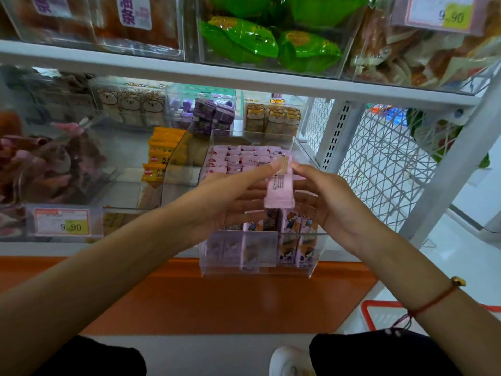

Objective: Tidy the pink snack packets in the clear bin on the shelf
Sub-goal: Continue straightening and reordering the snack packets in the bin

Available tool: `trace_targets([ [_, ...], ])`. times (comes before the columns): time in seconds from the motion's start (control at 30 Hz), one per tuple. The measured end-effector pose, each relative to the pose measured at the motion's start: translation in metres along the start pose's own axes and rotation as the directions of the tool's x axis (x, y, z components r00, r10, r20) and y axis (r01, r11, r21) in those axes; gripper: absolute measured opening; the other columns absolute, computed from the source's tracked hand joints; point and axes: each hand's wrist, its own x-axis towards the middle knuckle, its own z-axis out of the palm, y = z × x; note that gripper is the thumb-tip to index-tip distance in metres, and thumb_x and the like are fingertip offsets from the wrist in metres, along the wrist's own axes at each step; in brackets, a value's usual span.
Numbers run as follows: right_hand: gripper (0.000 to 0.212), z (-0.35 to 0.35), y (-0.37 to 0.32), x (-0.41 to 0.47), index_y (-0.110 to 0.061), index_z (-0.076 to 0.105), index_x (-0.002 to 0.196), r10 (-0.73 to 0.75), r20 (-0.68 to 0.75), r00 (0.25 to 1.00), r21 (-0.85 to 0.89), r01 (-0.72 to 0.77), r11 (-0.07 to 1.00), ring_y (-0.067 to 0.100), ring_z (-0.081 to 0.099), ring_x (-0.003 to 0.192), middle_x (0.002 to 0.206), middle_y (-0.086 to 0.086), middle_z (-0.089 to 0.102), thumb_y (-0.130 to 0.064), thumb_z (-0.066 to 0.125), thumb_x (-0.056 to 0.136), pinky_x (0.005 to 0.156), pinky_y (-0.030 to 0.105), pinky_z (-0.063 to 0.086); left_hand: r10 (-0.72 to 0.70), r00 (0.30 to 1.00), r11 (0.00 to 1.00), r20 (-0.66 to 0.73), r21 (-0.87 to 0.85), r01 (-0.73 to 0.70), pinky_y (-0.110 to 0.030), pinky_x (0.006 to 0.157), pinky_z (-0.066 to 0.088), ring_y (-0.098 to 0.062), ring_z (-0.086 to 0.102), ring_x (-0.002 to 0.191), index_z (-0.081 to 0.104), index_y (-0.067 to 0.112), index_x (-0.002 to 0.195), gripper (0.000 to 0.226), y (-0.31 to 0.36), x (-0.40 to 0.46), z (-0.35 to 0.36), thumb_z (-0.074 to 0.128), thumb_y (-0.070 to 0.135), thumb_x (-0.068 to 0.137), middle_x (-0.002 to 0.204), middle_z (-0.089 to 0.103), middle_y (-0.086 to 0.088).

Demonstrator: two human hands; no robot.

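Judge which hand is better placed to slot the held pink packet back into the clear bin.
Probably the left hand. Its fingers lie along the pink packet, reaching over the clear bin; the right hand seems only to steady the packet's other edge.

Both hands reach forward; left hand point(227, 198) and right hand point(329, 198) pinch together, fingers extended.
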Motion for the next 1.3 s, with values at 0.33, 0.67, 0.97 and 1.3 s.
trace_targets([
  [0.33, 0.048, -0.004, 0.001, -0.009, -0.028, 0.062, 0.114, -0.447, 0.179, 0.877, -0.081, 0.466, 0.881, 0.009, 0.061, 0.112, 0.109, -0.008, 0.07, -0.018, 0.071, 0.067, 0.096, 0.028, 0.05, 0.571, 0.82, 0.756, 0.032, 0.368, -0.541, -0.006, 0.082, 0.046, 0.005, 0.063, 0.099, 0.057, 0.026, 0.104, 0.038, -0.004, 0.0, -0.009, 0.071, 0.021, 0.07, 0.105, 0.064, 0.013],
  [0.67, 0.046, 0.001, -0.001, -0.015, -0.033, 0.062, 0.117, -0.57, 0.189, 0.8, -0.308, 0.6, 0.739, 0.01, 0.06, 0.106, 0.108, -0.009, 0.067, -0.019, 0.075, 0.075, 0.092, 0.031, 0.05, 0.579, 0.808, 0.76, 0.107, 0.288, -0.582, -0.012, 0.085, 0.048, -0.001, 0.064, 0.103, 0.051, 0.009, 0.119, 0.046, -0.011, 0.002, -0.008, 0.066, 0.001, 0.077, 0.11, 0.065, 0.007],
  [0.97, 0.029, 0.004, -0.005, -0.015, -0.021, 0.066, 0.093, -0.505, 0.017, 0.863, -0.337, 0.481, 0.81, 0.009, 0.066, 0.068, 0.076, -0.008, 0.071, -0.046, 0.058, 0.082, 0.059, 0.018, 0.051, 0.712, 0.702, 0.528, 0.031, 0.635, -0.564, -0.008, 0.079, 0.045, -0.001, 0.056, 0.093, 0.057, 0.032, 0.105, 0.04, -0.008, -0.001, -0.007, 0.075, 0.041, 0.071, 0.106, 0.058, 0.015],
  [1.3, 0.052, -0.013, -0.003, -0.01, -0.03, 0.053, 0.123, -0.346, 0.136, 0.928, -0.26, 0.37, 0.892, 0.021, 0.062, 0.109, 0.125, 0.004, 0.059, -0.046, 0.061, 0.074, 0.088, 0.034, 0.054, 0.579, 0.814, 0.656, 0.041, 0.57, -0.495, -0.014, 0.064, 0.052, 0.001, 0.061, 0.084, 0.059, 0.029, 0.109, 0.035, -0.003, -0.001, -0.011, 0.071, 0.036, 0.078, 0.098, 0.06, 0.019],
])
